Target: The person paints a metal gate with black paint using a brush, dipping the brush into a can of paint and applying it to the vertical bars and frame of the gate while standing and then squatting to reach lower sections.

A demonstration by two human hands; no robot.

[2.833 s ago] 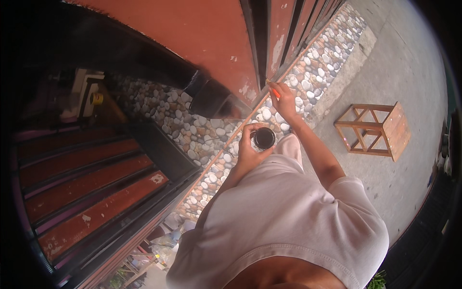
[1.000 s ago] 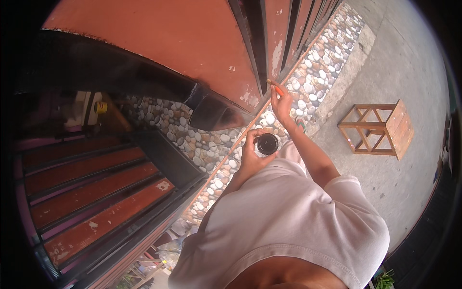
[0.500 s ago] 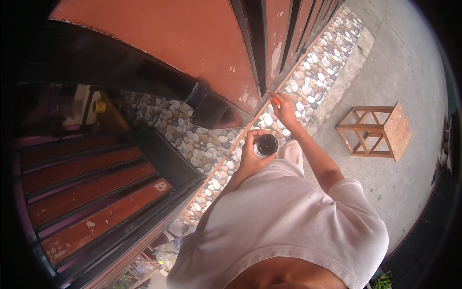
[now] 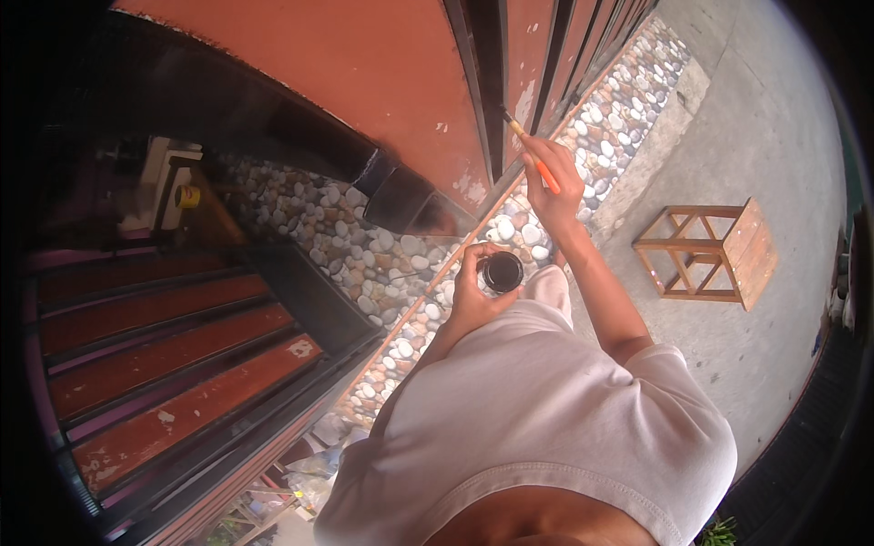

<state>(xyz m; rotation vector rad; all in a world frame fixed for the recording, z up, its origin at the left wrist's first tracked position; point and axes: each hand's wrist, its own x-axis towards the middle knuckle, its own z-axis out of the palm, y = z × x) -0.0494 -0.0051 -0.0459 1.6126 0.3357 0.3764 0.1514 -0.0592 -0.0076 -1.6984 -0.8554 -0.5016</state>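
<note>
My left hand (image 4: 475, 296) is closed round a small jar of dark paint (image 4: 503, 272), held upright in front of my body. Between the fingers of my right hand (image 4: 557, 187) is a paintbrush with an orange handle (image 4: 546, 176). Its bristle end points up and away, at the dark strip (image 4: 492, 91) between the red panels; whether the tip touches it I cannot tell. The red panel (image 4: 382, 73) beside that strip has pale chipped patches.
Pebble-patterned flooring (image 4: 619, 100) runs along the panels' foot, beside grey concrete (image 4: 746, 118). A wooden stool (image 4: 719, 250) lies on its side at the right. Red slats with dark gaps (image 4: 196, 409) fill the lower left, with a yellow tin (image 4: 188, 197) beyond them.
My right hand has risen and turned, lifting the brush from the panel's foot to higher along the dark strip. More of the brush shows. My left hand and the jar have hardly moved.
</note>
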